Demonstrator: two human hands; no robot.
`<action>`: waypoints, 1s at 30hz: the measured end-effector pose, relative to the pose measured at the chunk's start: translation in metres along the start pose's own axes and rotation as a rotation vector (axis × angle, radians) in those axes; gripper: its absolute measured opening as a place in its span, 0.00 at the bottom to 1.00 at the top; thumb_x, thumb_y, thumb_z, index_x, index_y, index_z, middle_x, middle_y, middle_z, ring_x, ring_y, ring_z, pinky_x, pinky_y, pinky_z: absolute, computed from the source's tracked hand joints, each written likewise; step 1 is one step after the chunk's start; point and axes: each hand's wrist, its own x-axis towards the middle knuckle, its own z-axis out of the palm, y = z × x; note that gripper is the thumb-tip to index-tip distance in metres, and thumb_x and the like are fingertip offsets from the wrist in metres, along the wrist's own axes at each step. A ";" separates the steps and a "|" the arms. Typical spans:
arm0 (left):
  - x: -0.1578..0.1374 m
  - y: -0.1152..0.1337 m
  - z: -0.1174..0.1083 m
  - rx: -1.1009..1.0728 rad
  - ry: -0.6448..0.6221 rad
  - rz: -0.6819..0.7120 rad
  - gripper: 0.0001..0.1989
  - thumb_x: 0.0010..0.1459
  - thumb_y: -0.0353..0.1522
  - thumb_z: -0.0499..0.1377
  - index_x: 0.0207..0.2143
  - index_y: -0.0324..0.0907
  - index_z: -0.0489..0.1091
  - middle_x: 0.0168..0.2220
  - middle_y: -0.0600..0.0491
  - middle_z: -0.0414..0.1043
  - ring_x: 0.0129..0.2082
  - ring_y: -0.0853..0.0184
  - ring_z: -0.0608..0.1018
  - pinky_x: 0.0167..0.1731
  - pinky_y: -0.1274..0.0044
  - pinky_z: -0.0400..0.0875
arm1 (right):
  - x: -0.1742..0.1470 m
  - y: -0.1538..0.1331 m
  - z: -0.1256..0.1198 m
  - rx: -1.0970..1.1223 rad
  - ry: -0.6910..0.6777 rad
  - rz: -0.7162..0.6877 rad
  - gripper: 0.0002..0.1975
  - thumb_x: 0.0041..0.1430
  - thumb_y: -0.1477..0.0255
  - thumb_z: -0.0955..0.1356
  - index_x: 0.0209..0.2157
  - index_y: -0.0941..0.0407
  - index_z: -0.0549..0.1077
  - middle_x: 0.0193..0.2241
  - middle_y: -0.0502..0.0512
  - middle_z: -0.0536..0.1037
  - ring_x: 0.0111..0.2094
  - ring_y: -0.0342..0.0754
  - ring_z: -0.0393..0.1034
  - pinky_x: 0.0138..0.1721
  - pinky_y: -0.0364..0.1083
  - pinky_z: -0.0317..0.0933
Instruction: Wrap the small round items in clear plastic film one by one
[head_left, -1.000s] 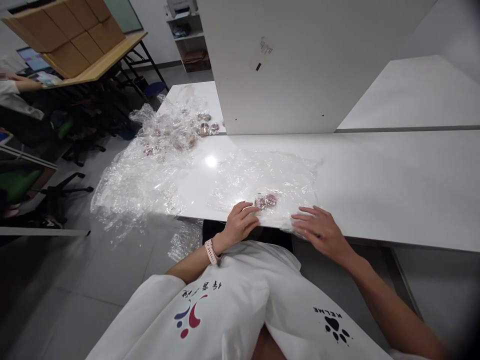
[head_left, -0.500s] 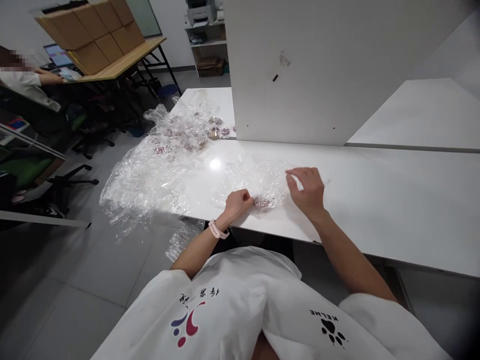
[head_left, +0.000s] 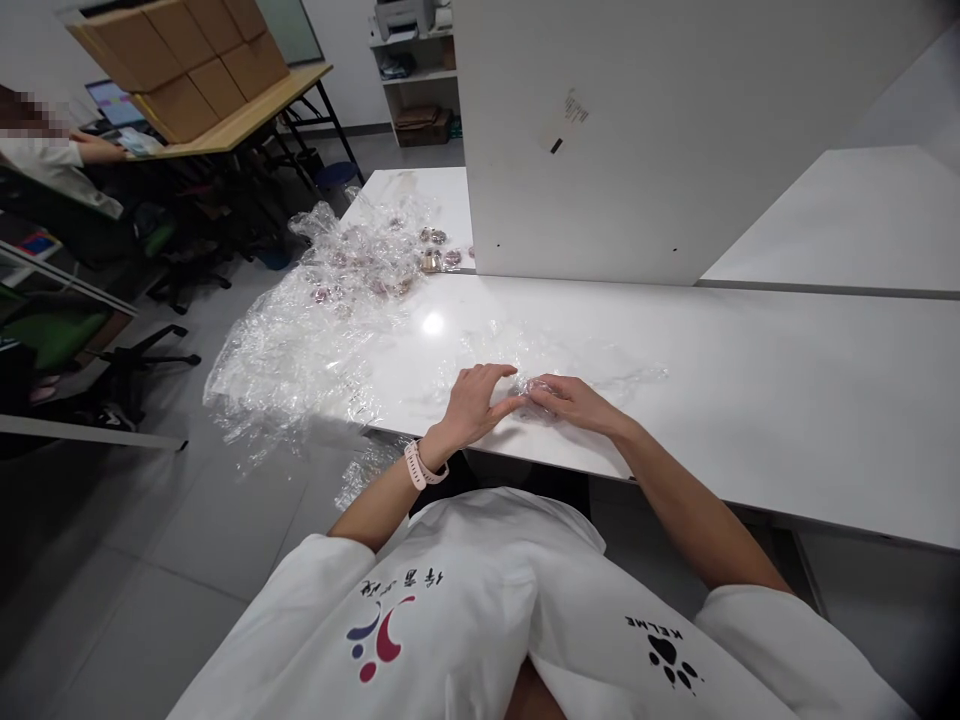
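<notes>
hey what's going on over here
A person is handling clear plastic film on a white table. The right hand has its fingers on a bunched part; the left hand is beside it, thumb and fingers apart. A heap of clear plastic lies to the left.

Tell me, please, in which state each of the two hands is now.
Left hand: open, close to the plastic film.
Right hand: closed, holding the plastic film.
</notes>
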 end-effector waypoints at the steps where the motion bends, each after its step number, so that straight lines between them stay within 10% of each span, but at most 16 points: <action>1: 0.001 -0.001 0.004 0.011 -0.050 0.004 0.15 0.64 0.41 0.59 0.50 0.45 0.68 0.45 0.50 0.76 0.45 0.61 0.76 0.45 0.69 0.67 | 0.003 -0.005 -0.003 0.049 -0.049 0.058 0.27 0.64 0.49 0.61 0.49 0.55 0.74 0.33 0.54 0.78 0.30 0.47 0.72 0.33 0.46 0.66; 6: 0.010 -0.011 0.020 0.109 -0.095 -0.084 0.08 0.63 0.36 0.60 0.41 0.42 0.71 0.41 0.48 0.74 0.42 0.60 0.75 0.37 0.71 0.69 | 0.003 -0.015 -0.008 -0.330 0.294 0.079 0.27 0.62 0.52 0.65 0.56 0.53 0.69 0.45 0.60 0.77 0.40 0.52 0.73 0.39 0.51 0.67; 11: -0.018 -0.018 0.017 0.069 -0.139 0.214 0.19 0.62 0.37 0.60 0.55 0.45 0.67 0.56 0.44 0.70 0.55 0.57 0.71 0.52 0.63 0.68 | -0.032 0.013 -0.001 -0.540 0.148 -0.319 0.26 0.65 0.54 0.62 0.61 0.48 0.66 0.60 0.57 0.68 0.58 0.55 0.64 0.55 0.56 0.62; 15: -0.029 -0.028 0.013 -0.019 -0.089 0.062 0.11 0.66 0.33 0.53 0.47 0.45 0.72 0.46 0.47 0.78 0.47 0.60 0.78 0.46 0.67 0.70 | -0.051 0.023 0.001 -0.389 0.317 -0.195 0.22 0.70 0.59 0.55 0.50 0.51 0.75 0.44 0.57 0.80 0.45 0.52 0.72 0.46 0.52 0.65; 22: 0.036 -0.030 -0.007 -0.115 -0.293 -0.301 0.12 0.65 0.37 0.54 0.31 0.43 0.72 0.22 0.53 0.73 0.22 0.65 0.75 0.27 0.75 0.65 | -0.012 -0.005 -0.042 -0.120 0.107 0.199 0.25 0.61 0.49 0.64 0.24 0.56 0.72 0.23 0.53 0.75 0.25 0.46 0.67 0.31 0.45 0.59; 25: 0.045 -0.021 -0.004 0.141 -0.234 -0.285 0.07 0.61 0.29 0.55 0.35 0.41 0.73 0.30 0.46 0.76 0.33 0.58 0.78 0.35 0.68 0.70 | 0.007 -0.006 -0.041 -0.419 0.258 0.314 0.17 0.59 0.56 0.67 0.30 0.56 0.75 0.31 0.57 0.78 0.34 0.52 0.70 0.37 0.50 0.61; 30: -0.001 -0.001 0.006 0.289 0.059 0.007 0.23 0.58 0.23 0.53 0.56 0.43 0.66 0.61 0.43 0.65 0.63 0.53 0.64 0.63 0.57 0.54 | -0.024 -0.009 -0.010 -0.701 0.719 0.006 0.16 0.66 0.66 0.62 0.50 0.55 0.75 0.49 0.62 0.75 0.51 0.60 0.65 0.51 0.58 0.60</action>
